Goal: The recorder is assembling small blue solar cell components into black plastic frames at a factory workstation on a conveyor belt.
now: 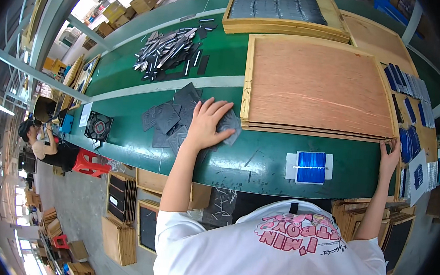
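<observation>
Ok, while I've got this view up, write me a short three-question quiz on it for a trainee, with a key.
1. Which thing is the right hand at?
A) a red stool
B) a corner of the wooden tray stack
C) a cardboard box

2. True or false: the left hand is on the black fan.

3. What is the main colour of the bundle on the green bench, between the two forearms?

Key:
1. B.
2. False; it lies over the dark flat pieces.
3. Blue.
</observation>
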A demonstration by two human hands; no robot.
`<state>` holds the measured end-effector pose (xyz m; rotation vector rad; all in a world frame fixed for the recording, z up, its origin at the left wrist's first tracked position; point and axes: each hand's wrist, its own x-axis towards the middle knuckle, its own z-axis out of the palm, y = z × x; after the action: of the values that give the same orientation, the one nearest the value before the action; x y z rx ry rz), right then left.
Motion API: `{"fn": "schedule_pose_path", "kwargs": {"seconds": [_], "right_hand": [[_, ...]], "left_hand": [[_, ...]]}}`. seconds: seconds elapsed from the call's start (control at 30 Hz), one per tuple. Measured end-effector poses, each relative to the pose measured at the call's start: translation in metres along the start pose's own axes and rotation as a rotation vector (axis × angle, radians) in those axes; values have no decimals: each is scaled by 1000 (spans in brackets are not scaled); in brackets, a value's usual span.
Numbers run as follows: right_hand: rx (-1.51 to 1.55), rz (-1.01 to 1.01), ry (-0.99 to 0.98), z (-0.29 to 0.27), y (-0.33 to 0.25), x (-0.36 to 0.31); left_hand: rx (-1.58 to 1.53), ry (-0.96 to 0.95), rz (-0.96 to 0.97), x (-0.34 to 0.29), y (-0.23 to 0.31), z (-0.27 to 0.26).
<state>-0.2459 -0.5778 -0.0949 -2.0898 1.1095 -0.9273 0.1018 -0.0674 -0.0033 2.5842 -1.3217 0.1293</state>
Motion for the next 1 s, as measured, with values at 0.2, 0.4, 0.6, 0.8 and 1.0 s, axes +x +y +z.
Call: {"fn": "schedule_pose_path", "kwargs": {"seconds": [0.2,0.4,0.6,0.8,1.0], "right_hand": [[-26,20,0,0,0,0],[27,6,-25,1,0,2],[7,21,-31,-1,4,3],[163,-190,151,-10,-17,-5],[209,-233,160,-37,-113,-45]], "left_hand": [[-38,29,27,-38,26,-17],[74,33,-139,-74,25,-3],[-1,40,-41,-69,43,-10],[-138,78,-15,-65,64,-20],[-231,189,-28,-69,89,-35]]}}
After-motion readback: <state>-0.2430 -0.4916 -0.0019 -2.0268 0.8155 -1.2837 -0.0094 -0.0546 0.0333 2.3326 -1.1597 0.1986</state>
